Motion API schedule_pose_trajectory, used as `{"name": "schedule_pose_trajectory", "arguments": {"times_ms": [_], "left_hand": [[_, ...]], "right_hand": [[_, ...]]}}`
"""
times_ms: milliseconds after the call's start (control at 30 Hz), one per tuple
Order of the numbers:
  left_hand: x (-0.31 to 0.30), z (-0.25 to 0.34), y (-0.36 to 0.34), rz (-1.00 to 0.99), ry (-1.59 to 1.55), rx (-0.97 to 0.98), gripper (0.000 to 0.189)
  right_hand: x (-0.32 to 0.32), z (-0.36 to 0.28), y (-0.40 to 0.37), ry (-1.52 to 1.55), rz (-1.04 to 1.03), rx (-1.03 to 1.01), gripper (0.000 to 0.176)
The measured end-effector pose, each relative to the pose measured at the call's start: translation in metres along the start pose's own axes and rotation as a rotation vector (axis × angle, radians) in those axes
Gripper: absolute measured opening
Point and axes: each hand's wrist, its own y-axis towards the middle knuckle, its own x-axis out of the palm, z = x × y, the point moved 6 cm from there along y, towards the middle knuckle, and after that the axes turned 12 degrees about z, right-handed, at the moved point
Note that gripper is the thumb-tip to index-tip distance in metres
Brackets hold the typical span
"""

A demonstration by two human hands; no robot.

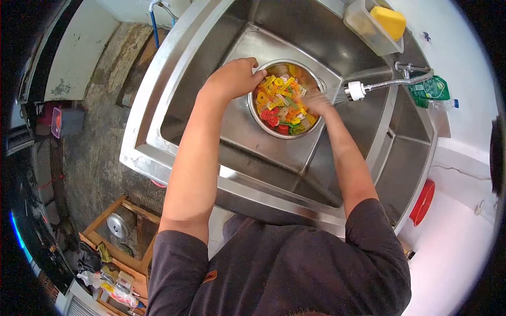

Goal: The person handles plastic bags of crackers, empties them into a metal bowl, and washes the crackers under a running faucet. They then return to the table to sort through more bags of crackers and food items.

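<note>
A round steel pot (253, 117) stands in the sink basin, filled with small colourful pieces (279, 100) in yellow, red, orange, green and white. Some pieces are ring-shaped or have wavy edges; I cannot make out what they are. My left hand (234, 79) grips the pot's far left rim, thumb at the inner edge and other fingers mostly hidden. On the right side, my right hand (316, 102) reaches over the pieces inside the pot. Motion smears its fingers. Just right of it, a white faucet head (354, 91) sprays water toward the pot.
The steel sink (247, 184) surrounds the pot. A clear plastic container (369, 29) with a yellow sponge (389, 22) sits on the far right ledge. Beside the flexible faucet hose (390, 83) lies a green plastic pack (432, 89). A red basin (422, 203) is at right.
</note>
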Motion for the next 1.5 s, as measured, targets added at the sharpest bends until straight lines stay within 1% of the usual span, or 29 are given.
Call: {"name": "schedule_pose_trajectory", "arguments": {"times_ms": [100, 133, 200, 233, 267, 333, 367, 400, 467, 500, 533, 600, 633, 667, 733, 767, 900, 967, 1000, 1067, 1100, 1133, 1200, 1233, 1267, 1333, 1367, 1433, 1500], "left_hand": [[-0.002, 0.002, -0.001, 0.002, -0.005, -0.007, 0.046], [-0.003, 0.003, -0.001, 0.006, -0.008, -0.015, 0.047], [-0.002, 0.003, 0.0, 0.004, -0.008, -0.017, 0.047], [0.0, 0.002, 0.0, -0.006, -0.01, -0.021, 0.047], [0.002, 0.0, 0.001, -0.005, -0.009, -0.02, 0.047], [0.003, -0.001, 0.002, 0.025, 0.0, 0.005, 0.047], [0.002, -0.001, 0.002, 0.03, 0.0, 0.008, 0.047], [0.002, 0.0, 0.001, 0.039, 0.0, 0.007, 0.047], [0.003, -0.002, 0.001, 0.043, -0.003, -0.001, 0.048], [0.004, -0.003, 0.002, 0.036, -0.003, 0.007, 0.048], [0.004, -0.004, 0.002, 0.031, -0.003, 0.014, 0.048], [0.003, -0.002, 0.001, 0.017, -0.007, 0.002, 0.048], [0.003, -0.002, 0.001, 0.005, -0.008, -0.001, 0.048], [0.003, -0.001, 0.001, 0.005, -0.006, 0.002, 0.048], [0.003, 0.0, 0.0, 0.023, 0.0, -0.001, 0.048], [0.001, 0.0, 0.001, 0.024, 0.002, 0.003, 0.048], [0.001, 0.002, -0.001, 0.018, -0.001, 0.006, 0.048], [0.0, 0.0, -0.001, 0.026, -0.005, -0.008, 0.048], [0.0, 0.0, 0.0, 0.026, -0.006, 0.001, 0.048], [0.001, -0.003, -0.001, 0.027, -0.01, 0.001, 0.048], [0.002, -0.003, 0.0, 0.035, -0.011, 0.008, 0.048], [0.001, -0.003, 0.0, 0.044, -0.012, 0.018, 0.048], [0.001, -0.003, 0.001, 0.033, -0.004, 0.014, 0.049], [0.002, -0.002, 0.001, 0.022, 0.008, 0.015, 0.049], [0.002, -0.003, 0.001, 0.021, 0.01, 0.015, 0.049], [0.003, -0.003, 0.001, 0.026, 0.009, 0.008, 0.049], [0.001, -0.002, 0.0, 0.024, 0.01, 0.011, 0.049], [0.0, -0.002, 0.0, 0.005, 0.007, -0.021, 0.049], [0.0, -0.001, 0.0, -0.003, 0.013, -0.017, 0.048]], "right_hand": [[-0.06, -0.1, -0.081, 0.531, -0.175, 0.7, 0.055], [-0.044, -0.098, -0.075, 0.532, -0.174, 0.699, 0.055], [-0.018, -0.101, -0.045, 0.44, 0.072, 0.309, 0.068], [-0.034, -0.119, -0.044, 0.274, 0.06, 0.291, 0.071], [-0.02, -0.12, -0.037, 0.274, 0.061, 0.291, 0.071], [-0.002, -0.105, -0.03, 0.489, 0.444, 0.428, 0.071], [0.017, -0.098, -0.017, 0.721, 0.508, 0.297, 0.07], [0.011, -0.098, -0.016, 0.722, 0.509, 0.296, 0.07], [-0.004, -0.132, -0.02, 0.637, 0.107, 0.018, 0.071], [-0.018, -0.141, -0.036, 0.953, -0.064, 0.24, 0.069], [-0.026, -0.142, -0.034, 0.949, -0.073, 0.242, 0.069], [-0.043, -0.119, -0.021, 0.762, 0.016, 0.399, 0.076], [-0.063, -0.11, -0.014, 0.469, 0.279, 0.328, 0.091], [-0.061, -0.111, -0.01, 0.47, 0.282, 0.328, 0.091], [-0.057, -0.119, -0.004, 0.254, 0.318, 0.329, 0.104], [-0.051, -0.131, -0.006, 0.324, 0.217, 0.293, 0.11], [-0.022, -0.162, -0.013, 0.084, 0.36, 0.113, 0.109], [-0.01, -0.164, -0.012, 0.365, 0.371, 0.011, 0.1], [-0.007, -0.158, -0.01, 0.365, 0.362, 0.008, 0.1], [-0.012, -0.151, -0.013, 0.296, 0.045, 0.067, 0.082], [-0.025, -0.15, -0.016, 0.409, 0.092, -0.003, 0.065], [-0.029, -0.142, -0.012, 0.408, 0.088, -0.004, 0.065], [-0.03, -0.119, 0.001, 0.588, 0.041, 0.234, 0.058], [-0.058, -0.133, -0.009, 0.637, 0.04, 0.176, 0.065], [-0.056, -0.131, -0.005, 0.64, 0.04, 0.177, 0.065], [-0.056, -0.134, 0.004, 0.353, 0.093, 0.007, 0.073], [-0.053, -0.143, 0.002, 0.355, 0.095, 0.009, 0.073], [-0.044, -0.184, -0.008, -0.035, 0.224, -0.23, 0.077], [-0.038, -0.22, -0.031, -0.097, 0.222, -0.194, 0.077]]}}
